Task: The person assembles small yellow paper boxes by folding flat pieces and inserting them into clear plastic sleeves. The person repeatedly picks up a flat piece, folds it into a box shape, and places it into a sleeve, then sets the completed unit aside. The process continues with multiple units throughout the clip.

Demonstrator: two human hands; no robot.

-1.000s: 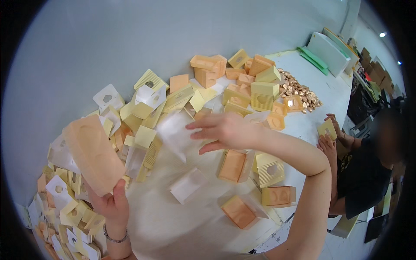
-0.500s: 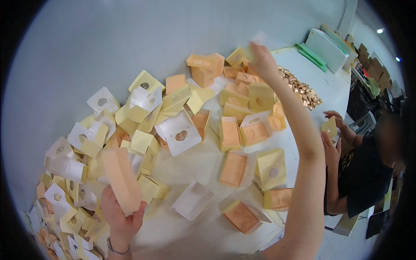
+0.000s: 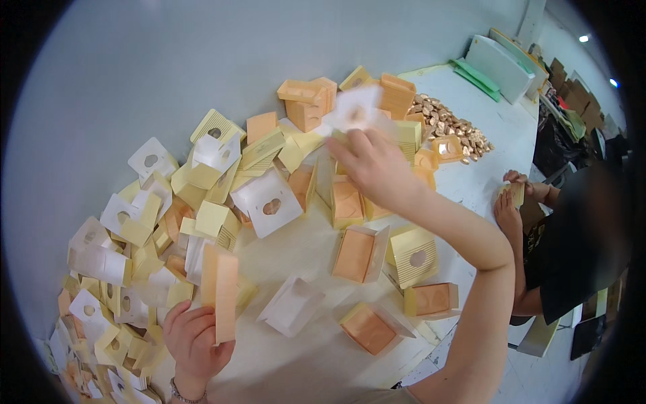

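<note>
Near the lower left, my left hand point(image 3: 195, 342) is closed on a peach-coloured box insert point(image 3: 221, 291), which stands upright with its narrow side showing. My right hand point(image 3: 378, 167) reaches out at the far middle, gripping a yellow-and-white folding box point(image 3: 355, 106); this box is smeared by motion, and a cutout shows in its white side. Just below that hand an open yellow box point(image 3: 348, 202) holds a peach insert. Lying by itself between my arms is an opened white box point(image 3: 292, 307).
A heap of yellow boxes with heart-shaped cutouts point(image 3: 268, 203) fills the left side. Several boxes with peach inserts point(image 3: 358, 254) stand on the right. Gold-coloured pieces point(image 3: 447, 124) are piled at the far right. Beyond the table edge, a co-worker's hands point(image 3: 510, 205) hold a yellow box.
My right hand has come back from the far edge, leftward and nearer, with the yellow-and-white box. My left hand has turned the peach insert more upright and shifted slightly right.
</note>
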